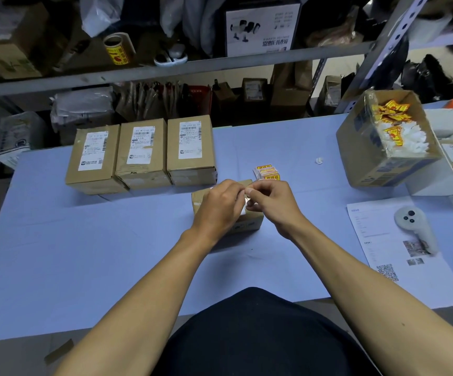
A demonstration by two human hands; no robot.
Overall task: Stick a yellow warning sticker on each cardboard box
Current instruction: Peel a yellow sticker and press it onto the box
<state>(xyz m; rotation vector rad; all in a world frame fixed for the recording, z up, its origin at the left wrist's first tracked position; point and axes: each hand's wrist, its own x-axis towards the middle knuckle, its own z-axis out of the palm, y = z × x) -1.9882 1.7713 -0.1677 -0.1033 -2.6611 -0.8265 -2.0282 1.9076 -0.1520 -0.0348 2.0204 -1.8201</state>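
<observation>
Near the table's front edge, the left hand (219, 204) and the right hand (271, 203) meet over a small brown cardboard box (249, 225), fingertips pinching something small between them; what it is I cannot tell. Just behind lies a stack of yellow warning stickers (267, 172) with red print, unreadable. Farther left stand three brown cardboard boxes with white shipping labels (142, 153). At right, an open cardboard carton (366, 158) holds crumpled yellow and white sticker scraps (396, 128).
</observation>
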